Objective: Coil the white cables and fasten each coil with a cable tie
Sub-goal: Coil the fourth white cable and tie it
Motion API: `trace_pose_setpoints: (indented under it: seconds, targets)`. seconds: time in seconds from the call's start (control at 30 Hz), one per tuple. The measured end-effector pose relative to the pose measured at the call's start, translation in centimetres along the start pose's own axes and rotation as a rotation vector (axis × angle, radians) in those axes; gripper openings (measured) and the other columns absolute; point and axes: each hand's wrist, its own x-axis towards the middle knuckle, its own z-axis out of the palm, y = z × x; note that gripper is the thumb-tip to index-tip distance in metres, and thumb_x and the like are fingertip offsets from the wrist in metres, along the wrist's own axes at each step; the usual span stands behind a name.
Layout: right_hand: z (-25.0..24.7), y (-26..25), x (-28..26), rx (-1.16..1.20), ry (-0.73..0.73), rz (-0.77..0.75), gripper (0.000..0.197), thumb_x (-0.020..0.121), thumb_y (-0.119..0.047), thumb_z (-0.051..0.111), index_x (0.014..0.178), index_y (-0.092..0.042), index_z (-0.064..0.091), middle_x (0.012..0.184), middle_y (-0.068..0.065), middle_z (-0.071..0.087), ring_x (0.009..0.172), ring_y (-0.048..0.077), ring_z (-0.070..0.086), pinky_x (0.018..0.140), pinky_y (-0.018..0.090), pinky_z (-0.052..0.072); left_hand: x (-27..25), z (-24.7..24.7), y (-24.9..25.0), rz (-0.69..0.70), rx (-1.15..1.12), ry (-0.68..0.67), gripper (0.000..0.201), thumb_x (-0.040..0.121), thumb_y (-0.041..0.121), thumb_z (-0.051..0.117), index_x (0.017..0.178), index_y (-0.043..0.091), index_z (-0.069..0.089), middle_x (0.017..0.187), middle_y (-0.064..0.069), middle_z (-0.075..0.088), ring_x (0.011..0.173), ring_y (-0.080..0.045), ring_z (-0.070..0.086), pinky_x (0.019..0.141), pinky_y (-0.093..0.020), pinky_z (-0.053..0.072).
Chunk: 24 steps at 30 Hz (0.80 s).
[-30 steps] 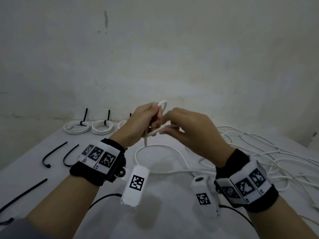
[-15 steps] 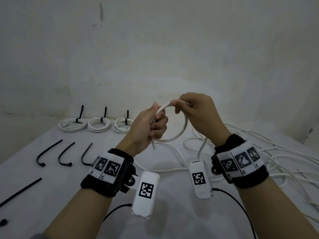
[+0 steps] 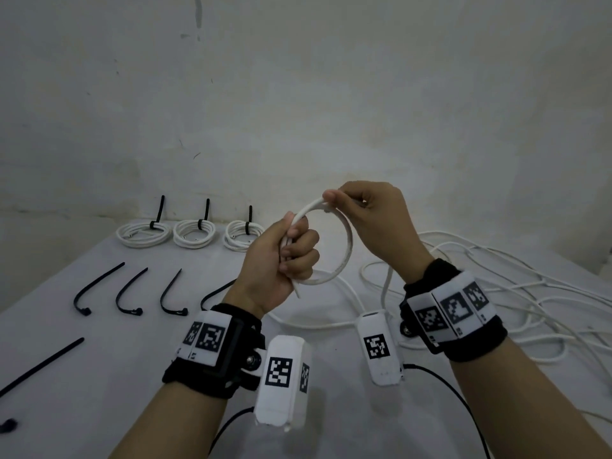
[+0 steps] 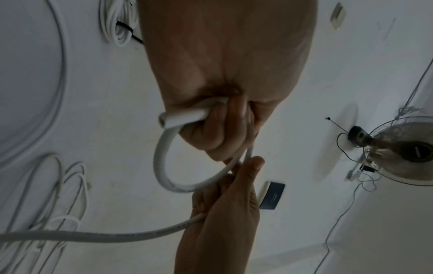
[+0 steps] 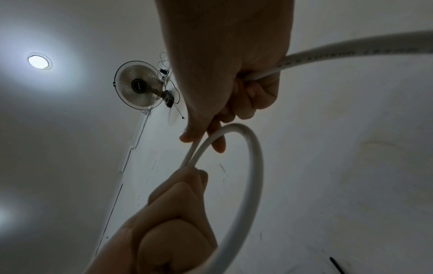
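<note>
A white cable (image 3: 346, 246) forms one round loop in the air above the table. My left hand (image 3: 291, 256) grips the loop's left side in a fist, with the cable's cut end (image 3: 298, 292) sticking out below. My right hand (image 3: 361, 210) pinches the top of the loop between thumb and fingers, and the rest of the cable runs down past its wrist. The left wrist view shows the loop (image 4: 164, 163) between both hands. In the right wrist view the loop (image 5: 253, 166) curves from my right fingers to my left fist.
Three tied white coils (image 3: 195, 234) lie in a row at the table's far edge. Several loose black cable ties (image 3: 127, 294) lie at the left. A tangle of loose white cable (image 3: 516, 293) covers the right side. A wall stands behind the table (image 3: 139, 376).
The cable went from a small bend between my hands to a full round loop. My right hand rose to the loop's top. The view shifted, bringing more ties and the third coil into sight.
</note>
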Motion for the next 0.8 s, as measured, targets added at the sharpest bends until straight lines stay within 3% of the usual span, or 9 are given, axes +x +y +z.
trace_pose_setpoints:
  seconds: [0.1, 0.17, 0.23, 0.3, 0.37, 0.57, 0.67, 0.73, 0.8]
  targets:
    - [-0.7, 1.4, -0.3, 0.069, -0.049, 0.092, 0.013, 0.095, -0.023, 0.055, 0.086, -0.016, 0.061, 0.058, -0.001, 0.05, 0.049, 0.008, 0.041, 0.051, 0.019, 0.034, -0.2, -0.7, 0.3, 0.097, -0.059, 0.079, 0.037, 0.089, 0.034, 0.039, 0.055, 0.022, 0.047, 0.05, 0.008, 0.018, 0.038, -0.005, 0.011, 0.033, -0.012, 0.02]
    - [-1.5, 2.7, -1.0, 0.188, -0.188, 0.184, 0.008, 0.098, -0.014, 0.048, 0.092, -0.02, 0.049, 0.064, 0.002, 0.049, 0.048, 0.012, 0.049, 0.049, 0.019, 0.041, -0.4, -1.3, 0.8, 0.174, -0.11, 0.107, 0.035, 0.087, 0.033, 0.039, 0.056, 0.021, 0.048, 0.046, 0.009, 0.023, 0.039, -0.005, 0.01, 0.031, -0.011, 0.02]
    - [-2.3, 3.9, -2.0, 0.225, -0.371, 0.255, 0.016, 0.099, -0.01, 0.043, 0.095, -0.025, 0.039, 0.073, 0.007, 0.048, 0.057, 0.02, 0.061, 0.059, 0.025, 0.051, -0.5, -1.8, 1.4, 0.228, -0.149, 0.1, 0.033, 0.087, 0.031, 0.038, 0.057, 0.021, 0.048, 0.048, 0.008, 0.022, 0.039, -0.004, 0.011, 0.032, -0.011, 0.02]
    - [-2.6, 4.6, -3.0, 0.156, -0.481, 0.261, 0.02, 0.099, -0.009, 0.041, 0.095, -0.028, 0.035, 0.08, 0.009, 0.049, 0.07, 0.026, 0.068, 0.075, 0.041, 0.056, -0.5, -2.1, 1.7, 0.252, -0.166, 0.103, 0.035, 0.089, 0.03, 0.035, 0.058, 0.021, 0.048, 0.047, 0.008, 0.023, 0.039, -0.004, 0.011, 0.032, -0.012, 0.02]
    - [-2.6, 4.8, -3.6, 0.108, -0.466, 0.248, 0.024, 0.099, -0.007, 0.04, 0.097, -0.031, 0.035, 0.08, 0.009, 0.051, 0.071, 0.027, 0.068, 0.079, 0.048, 0.055, -0.5, -2.2, 1.8, 0.27, -0.166, 0.102, 0.035, 0.089, 0.03, 0.035, 0.058, 0.02, 0.048, 0.044, 0.008, 0.033, 0.039, -0.005, 0.012, 0.033, -0.012, 0.02]
    - [-2.4, 4.4, -3.7, -0.021, -0.324, 0.134, 0.02, 0.1, -0.016, 0.037, 0.099, -0.036, 0.037, 0.06, 0.009, 0.047, 0.042, 0.021, 0.058, 0.052, 0.035, 0.054, -0.9, -2.4, 2.4, 0.339, -0.212, 0.09, 0.033, 0.089, 0.028, 0.038, 0.059, 0.019, 0.047, 0.046, 0.008, 0.037, 0.039, -0.004, 0.015, 0.035, -0.013, 0.025]
    - [-2.0, 4.9, -4.3, -0.058, -0.381, 0.134, 0.021, 0.1, -0.013, 0.039, 0.109, -0.03, 0.031, 0.065, 0.009, 0.052, 0.05, 0.018, 0.061, 0.059, 0.03, 0.056, -1.2, -2.8, 3.1, 0.367, -0.294, 0.1, 0.039, 0.094, 0.027, 0.034, 0.059, 0.017, 0.047, 0.046, 0.007, 0.037, 0.039, -0.004, 0.015, 0.034, -0.015, 0.026]
    - [-2.0, 5.6, -5.0, -0.094, -0.406, 0.141, 0.024, 0.099, -0.008, 0.039, 0.109, -0.027, 0.026, 0.074, 0.007, 0.054, 0.061, 0.016, 0.064, 0.067, 0.036, 0.057, -1.4, -3.1, 3.5, 0.392, -0.334, 0.115, 0.046, 0.099, 0.029, 0.027, 0.059, 0.016, 0.047, 0.046, 0.007, 0.036, 0.04, -0.004, 0.015, 0.035, -0.015, 0.025]
    - [-2.1, 6.1, -5.5, -0.189, -0.407, 0.12, 0.024, 0.099, -0.008, 0.038, 0.104, -0.027, 0.025, 0.081, 0.003, 0.054, 0.067, 0.011, 0.064, 0.068, 0.04, 0.055, -1.6, -3.1, 3.9, 0.417, -0.342, 0.138, 0.048, 0.1, 0.03, 0.024, 0.059, 0.017, 0.046, 0.045, 0.007, 0.036, 0.04, -0.004, 0.014, 0.035, -0.015, 0.024]
